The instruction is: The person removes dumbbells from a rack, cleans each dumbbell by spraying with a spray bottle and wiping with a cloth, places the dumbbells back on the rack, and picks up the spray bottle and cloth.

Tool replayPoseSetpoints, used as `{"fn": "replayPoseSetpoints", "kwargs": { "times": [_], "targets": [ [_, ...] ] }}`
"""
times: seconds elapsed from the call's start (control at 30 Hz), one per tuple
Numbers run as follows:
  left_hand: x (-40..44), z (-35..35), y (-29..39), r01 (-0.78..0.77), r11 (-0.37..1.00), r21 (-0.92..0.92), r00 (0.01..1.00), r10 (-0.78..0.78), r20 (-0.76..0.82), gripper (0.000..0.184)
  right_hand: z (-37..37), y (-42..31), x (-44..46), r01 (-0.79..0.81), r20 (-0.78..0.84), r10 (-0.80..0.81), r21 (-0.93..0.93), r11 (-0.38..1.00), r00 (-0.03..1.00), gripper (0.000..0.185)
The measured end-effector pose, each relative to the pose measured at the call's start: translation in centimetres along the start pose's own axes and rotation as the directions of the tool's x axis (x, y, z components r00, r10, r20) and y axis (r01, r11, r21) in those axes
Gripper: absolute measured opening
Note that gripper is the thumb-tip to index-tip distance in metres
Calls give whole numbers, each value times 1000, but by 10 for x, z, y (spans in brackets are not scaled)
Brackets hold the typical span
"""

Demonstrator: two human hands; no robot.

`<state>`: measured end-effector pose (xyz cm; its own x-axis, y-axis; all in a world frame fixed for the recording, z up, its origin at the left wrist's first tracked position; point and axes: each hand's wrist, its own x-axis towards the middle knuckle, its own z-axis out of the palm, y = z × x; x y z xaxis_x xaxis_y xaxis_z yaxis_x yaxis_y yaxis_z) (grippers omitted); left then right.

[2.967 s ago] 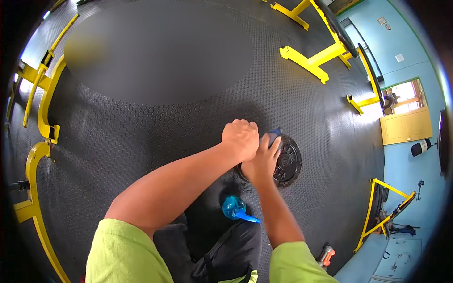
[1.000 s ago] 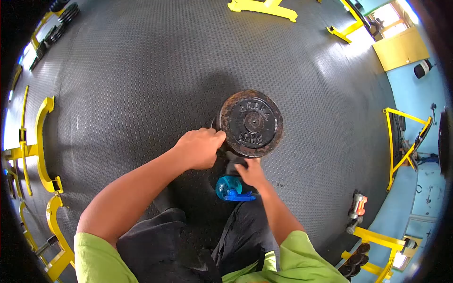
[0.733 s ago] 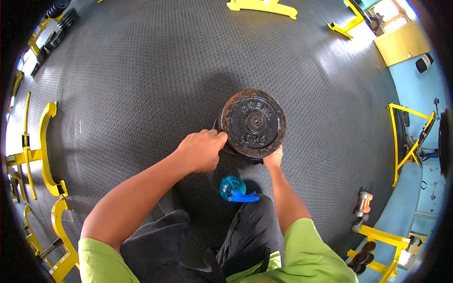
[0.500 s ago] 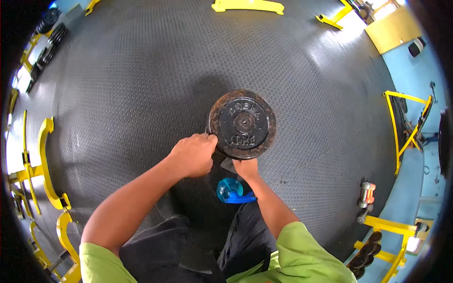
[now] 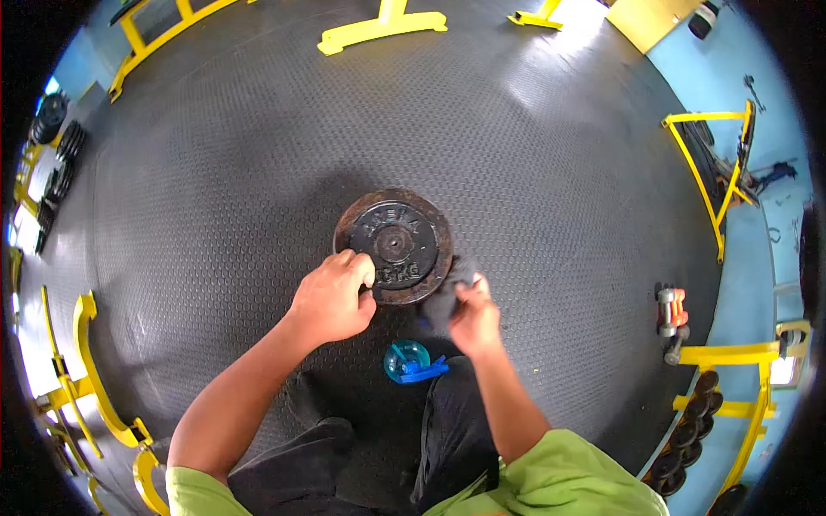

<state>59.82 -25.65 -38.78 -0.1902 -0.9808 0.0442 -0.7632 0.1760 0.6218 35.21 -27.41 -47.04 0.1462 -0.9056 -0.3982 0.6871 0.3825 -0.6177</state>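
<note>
A round black weight plate, rusty at the rim and with raised lettering, faces up in front of me. My left hand is closed on its lower left edge, fingers curled over the rim. At the plate's lower right, my right hand grips a dark grey cloth, which touches or nearly touches the rim; motion blurs it. What lies beneath the plate is hidden. Nearer to my legs stands a clear blue bottle with a bright blue handle or lid.
Dark textured rubber matting covers the floor. Yellow gym frames stand around it, including a curved base at left and a rack at right. Small dumbbells lie near that rack. Stacked plates are at far left.
My right hand has come out from under the plate to its right side, bringing the cloth into view. My left hand keeps its hold on the rim. The camera view has shifted.
</note>
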Motion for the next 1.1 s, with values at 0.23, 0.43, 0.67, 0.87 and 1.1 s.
{"fn": "replayPoseSetpoints", "kwargs": {
  "times": [0.23, 0.43, 0.67, 0.87, 1.1],
  "targets": [
    [-6, 3, 0, -22, 998, 53, 989, 14, 149, 27, 2, -2, 49, 67, 1, -67, 76, 995, 998, 45],
    [-19, -27, 7, 65, 987, -149, 955, -18, 295, 30, 0, -51, 30, 279, 45, -277, -67, 958, 960, 44],
    [-12, -76, 96, -39, 999, -12, 926, 41, 376, 34, -46, -35, -38, 112, -94, -221, -637, 763, 971, 75],
    [-31, -52, 163, 5, 992, 124, 947, -45, 319, 35, -71, -2, -39, -32, -112, -231, -946, 322, 966, 61],
    [-34, -47, 171, 33, 942, 335, 834, -210, 510, 62, -62, -10, -38, -193, -178, -139, -976, -105, 974, 57]
  ]
}}
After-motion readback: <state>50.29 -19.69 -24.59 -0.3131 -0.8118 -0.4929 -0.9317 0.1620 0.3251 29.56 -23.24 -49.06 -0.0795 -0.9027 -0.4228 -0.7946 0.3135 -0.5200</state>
